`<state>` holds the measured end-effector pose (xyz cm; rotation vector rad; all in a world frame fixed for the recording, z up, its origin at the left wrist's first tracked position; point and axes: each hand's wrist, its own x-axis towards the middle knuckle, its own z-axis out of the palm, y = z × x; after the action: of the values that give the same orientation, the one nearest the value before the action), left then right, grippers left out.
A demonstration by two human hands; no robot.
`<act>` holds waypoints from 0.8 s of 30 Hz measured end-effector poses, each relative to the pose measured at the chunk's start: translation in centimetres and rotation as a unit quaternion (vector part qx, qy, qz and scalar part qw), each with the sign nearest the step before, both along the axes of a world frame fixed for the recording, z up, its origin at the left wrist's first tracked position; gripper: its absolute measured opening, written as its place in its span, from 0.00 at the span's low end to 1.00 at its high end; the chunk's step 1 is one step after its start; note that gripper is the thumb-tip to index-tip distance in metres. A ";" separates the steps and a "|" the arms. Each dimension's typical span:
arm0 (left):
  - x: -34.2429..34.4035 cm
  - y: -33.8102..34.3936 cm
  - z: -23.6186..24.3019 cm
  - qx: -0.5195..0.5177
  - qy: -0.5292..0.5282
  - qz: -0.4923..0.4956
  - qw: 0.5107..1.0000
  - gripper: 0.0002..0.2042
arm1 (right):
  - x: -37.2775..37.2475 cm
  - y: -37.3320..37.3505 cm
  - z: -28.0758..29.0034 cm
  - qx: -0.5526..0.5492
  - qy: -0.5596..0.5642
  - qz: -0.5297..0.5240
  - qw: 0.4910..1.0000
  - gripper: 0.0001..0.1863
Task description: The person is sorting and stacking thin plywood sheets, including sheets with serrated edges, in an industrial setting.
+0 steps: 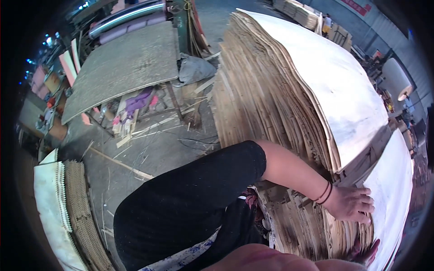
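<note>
My left hand reaches across from a black sleeve, with dark bands at the wrist. Its fingers are apart and rest at the edge of a stack of wood veneer sheets on the right, whose top sheet is pale. Lower down, my right hand lies against the side of the same stack. Only part of it shows, with fingers stretched out; the rest is hidden near the frame's lower edge. Neither hand visibly grips a sheet. A taller veneer stack with a white top stands just beyond my left forearm.
A worn flat table with a roller machine behind it stands at the upper left. Wood strips and scraps litter the floor. Another veneer stack is at the lower left. A grey sack lies beside the table.
</note>
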<state>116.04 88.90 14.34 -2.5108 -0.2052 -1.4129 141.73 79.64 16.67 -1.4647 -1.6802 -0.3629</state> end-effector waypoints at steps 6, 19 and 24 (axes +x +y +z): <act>0.1 0.6 -0.3 0.014 -0.048 -0.017 0.999 0.14 | -2.6 0.6 2.5 0.263 -0.312 0.023 0.913 0.34; 0.3 -0.1 -0.4 0.008 -0.046 -0.005 0.999 0.17 | -7.7 -3.3 4.9 0.133 -0.320 -0.122 0.930 0.40; 0.4 0.0 -0.5 -0.007 -0.041 -0.011 0.999 0.17 | -6.5 -3.2 4.1 0.110 -0.311 -0.117 0.937 0.40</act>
<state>116.48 88.94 13.88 -2.4745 -0.2041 -1.5302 135.28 76.48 20.78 -1.4661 -1.8581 -1.2117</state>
